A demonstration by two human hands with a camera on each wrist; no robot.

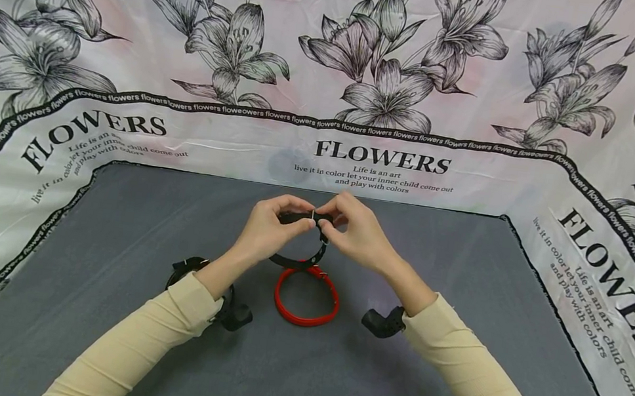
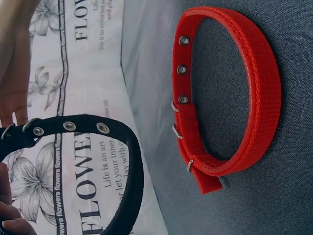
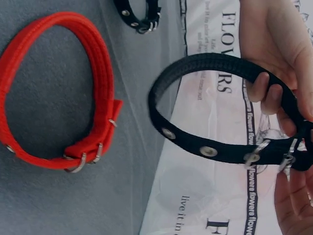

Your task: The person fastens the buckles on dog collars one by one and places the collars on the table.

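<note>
Both hands hold a black collar (image 1: 286, 262) up over the grey cloth, at the buckle end, with its loop hanging below. The left hand (image 1: 266, 228) pinches it between thumb and fingers from the left. From the other side the right hand (image 1: 362, 231) pinches the strap close to the buckle. Metal rings and eyelets show on the black collar (image 2: 135, 166) in the left wrist view; the exact position of the strap's tip is hidden by the fingers. Below the hands lies a buckled red collar (image 1: 304, 320), forming a closed loop on the cloth.
Another black collar (image 1: 188, 267) lies beside the left wrist, partly hidden by the arm. Black wrist-worn devices (image 1: 384, 322) stick out near the cuffs. Grey cloth (image 1: 301, 381) covers the table, and behind it a flower-printed white sheet (image 1: 240, 149) rises.
</note>
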